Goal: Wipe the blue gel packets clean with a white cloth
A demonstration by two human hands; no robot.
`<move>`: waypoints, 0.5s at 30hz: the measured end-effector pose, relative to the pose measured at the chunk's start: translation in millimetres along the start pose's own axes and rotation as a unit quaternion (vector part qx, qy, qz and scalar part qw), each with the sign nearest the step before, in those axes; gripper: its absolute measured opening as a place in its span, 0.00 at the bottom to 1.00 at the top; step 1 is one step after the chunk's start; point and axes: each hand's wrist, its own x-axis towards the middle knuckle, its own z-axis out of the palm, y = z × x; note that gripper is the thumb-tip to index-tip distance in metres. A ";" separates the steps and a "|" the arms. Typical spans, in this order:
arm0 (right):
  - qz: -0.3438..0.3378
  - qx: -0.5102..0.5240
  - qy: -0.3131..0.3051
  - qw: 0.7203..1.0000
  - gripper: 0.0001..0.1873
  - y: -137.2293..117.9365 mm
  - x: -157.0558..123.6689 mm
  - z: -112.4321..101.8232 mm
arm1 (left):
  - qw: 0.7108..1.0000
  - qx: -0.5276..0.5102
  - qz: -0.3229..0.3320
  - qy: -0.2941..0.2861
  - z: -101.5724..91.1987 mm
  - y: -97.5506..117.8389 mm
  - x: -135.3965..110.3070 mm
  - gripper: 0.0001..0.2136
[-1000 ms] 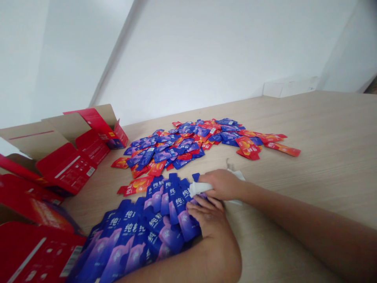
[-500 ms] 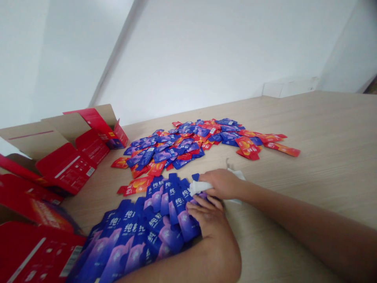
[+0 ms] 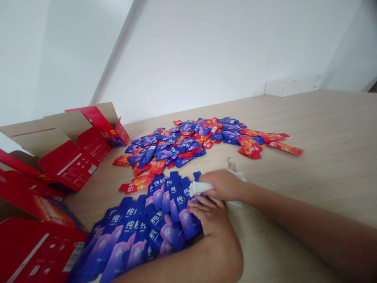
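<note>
My right hand [image 3: 222, 185] is closed around a bunched white tissue [image 3: 200, 188]. One end of it pokes out towards the blue pouches, and another part spreads behind the hand onto the table. Just below, my left hand [image 3: 209, 214] lies with fingers stretched and slightly apart on the edge of the blue-purple pouches [image 3: 160, 222]. These pouches overlap in rows, printed side up, and my left forearm covers part of them. The tissue end touches or hovers over the uppermost pouches; I cannot tell which.
A loose heap of mixed blue and red-orange pouches [image 3: 185, 142] lies farther back on the wooden table [image 3: 318, 157]. Several open red cartons [image 3: 72, 163] line the left side. A white wall [image 3: 212, 59] rises behind, with a low white box [image 3: 291, 85] at its foot.
My view has shifted slightly. Both hands stay almost in place, the right still gripping the tissue and the left resting on the pouches.
</note>
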 end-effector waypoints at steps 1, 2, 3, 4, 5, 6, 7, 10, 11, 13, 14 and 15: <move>0.016 -0.010 -0.001 1.000 0.16 2.7 0.7 1.5 | 1.000 0.000 -0.001 0.000 -0.2 0.0 0.1 0.24; 0.034 -0.022 0.002 0.999 0.16 6.3 1.2 2.5 | 1.000 0.000 -0.002 -0.001 -0.6 -0.1 0.0 0.24; 0.053 -0.035 0.005 0.998 0.16 10.3 1.5 2.8 | 1.000 0.000 -0.001 -0.001 -1.0 -0.2 -0.2 0.24; 0.071 -0.045 0.008 0.996 0.15 14.2 1.5 2.4 | 1.000 0.002 0.000 0.000 -1.5 -0.3 -0.5 0.24; 0.085 -0.052 0.013 0.995 0.14 17.5 1.1 1.4 | 1.000 0.003 0.001 0.000 -1.9 -0.3 -0.9 0.24; 0.093 -0.052 0.022 0.994 0.14 19.6 0.5 0.0 | 1.000 0.005 0.000 0.001 -2.2 -0.4 -1.3 0.24; 0.093 -0.045 0.038 0.994 0.13 20.5 -0.4 -1.6 | 1.000 0.005 0.000 0.002 -2.3 -0.4 -1.7 0.24; 0.045 0.000 0.093 0.995 0.14 16.2 -2.6 -5.5 | 1.000 0.013 0.002 0.002 -1.8 -0.7 -2.2 0.24; 0.015 0.015 0.092 0.996 0.14 13.6 -2.8 -5.8 | 1.000 0.018 0.004 -0.001 -1.6 -0.9 -2.1 0.24; -0.043 0.032 0.052 0.997 0.14 9.5 -2.2 -4.8 | 0.999 0.030 0.010 -0.010 -1.6 -1.2 -1.5 0.25; -0.058 0.031 0.026 0.998 0.13 8.7 -1.4 -3.6 | 0.999 0.036 0.012 -0.013 -1.8 -1.4 -1.3 0.25; -0.060 0.023 0.006 0.998 0.13 9.1 -0.5 -2.1 | 0.999 0.042 0.014 -0.015 -2.2 -1.5 -1.1 0.25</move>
